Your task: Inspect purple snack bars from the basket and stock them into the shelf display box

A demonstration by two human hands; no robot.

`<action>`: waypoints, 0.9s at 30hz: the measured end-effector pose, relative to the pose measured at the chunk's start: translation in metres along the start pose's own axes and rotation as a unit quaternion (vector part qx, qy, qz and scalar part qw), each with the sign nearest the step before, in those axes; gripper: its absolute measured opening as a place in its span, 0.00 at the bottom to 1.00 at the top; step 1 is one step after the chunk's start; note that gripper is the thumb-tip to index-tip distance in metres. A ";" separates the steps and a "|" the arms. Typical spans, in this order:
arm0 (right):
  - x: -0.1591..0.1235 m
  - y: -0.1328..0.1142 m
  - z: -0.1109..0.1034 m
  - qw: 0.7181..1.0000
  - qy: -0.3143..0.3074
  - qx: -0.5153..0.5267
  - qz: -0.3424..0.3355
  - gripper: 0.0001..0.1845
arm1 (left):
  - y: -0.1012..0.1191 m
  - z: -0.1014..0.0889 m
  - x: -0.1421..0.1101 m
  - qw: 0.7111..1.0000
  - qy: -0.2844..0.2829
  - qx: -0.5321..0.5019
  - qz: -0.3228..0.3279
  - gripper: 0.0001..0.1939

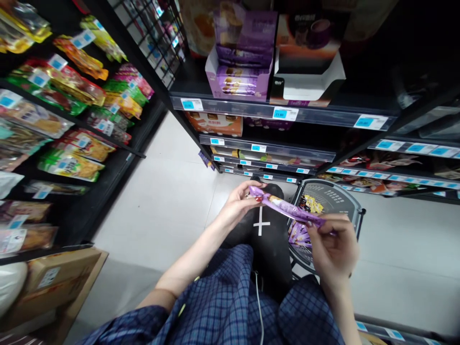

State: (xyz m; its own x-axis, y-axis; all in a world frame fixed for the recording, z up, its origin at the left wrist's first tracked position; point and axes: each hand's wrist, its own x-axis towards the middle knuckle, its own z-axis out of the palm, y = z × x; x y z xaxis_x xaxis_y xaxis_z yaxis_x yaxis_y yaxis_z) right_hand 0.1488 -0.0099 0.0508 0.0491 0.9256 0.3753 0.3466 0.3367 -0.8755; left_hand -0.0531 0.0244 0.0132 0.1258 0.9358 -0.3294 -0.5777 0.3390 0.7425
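Observation:
Stretched between both hands is a long purple snack packet point(287, 207), tilted down to the right. My left hand point(240, 203) pinches its left end between thumb and fingers. At the other end, my right hand point(334, 244) is closed on the packet's purple tip. Below and to the right stands a grey shopping basket point(341, 196). Inside it lie several purple packets point(299, 235) and some yellow-and-black packets point(312, 203). On the shelf ahead, an open purple display box point(264, 86) holds more purple packets.
Beside that box stands an open white-and-black display box point(305, 88). Shelf edges point(316, 115) with price tags run across in front. Bagged snacks point(72, 160) fill the shelves at left, above a cardboard box point(61, 278) on the lower left. Pale floor tiles point(172, 177) lie between.

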 end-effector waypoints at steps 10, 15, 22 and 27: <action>-0.014 0.025 0.004 0.972 -0.213 -0.041 0.095 0.10 | 0.007 0.011 0.002 0.974 0.089 0.120 0.169 0.25; 0.010 0.025 0.010 0.964 -0.217 -0.138 0.073 0.07 | 0.009 0.026 -0.009 0.901 0.002 0.398 0.175 0.22; 0.025 0.028 0.030 0.974 -0.222 -0.048 0.018 0.08 | 0.008 0.040 -0.014 0.824 -0.080 0.534 0.170 0.29; 0.009 0.036 0.038 0.988 -0.114 0.064 0.079 0.04 | -0.004 0.037 -0.012 0.803 -0.046 0.533 0.261 0.27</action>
State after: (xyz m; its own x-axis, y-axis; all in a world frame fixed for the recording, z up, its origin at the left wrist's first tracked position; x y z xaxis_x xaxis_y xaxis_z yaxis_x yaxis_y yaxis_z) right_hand 0.1260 0.0175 0.0113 -0.1233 0.9786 0.1650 0.2299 0.1899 -0.9545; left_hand -0.0225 0.0157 0.0355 0.1774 0.9640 0.1979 0.4430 -0.2578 0.8587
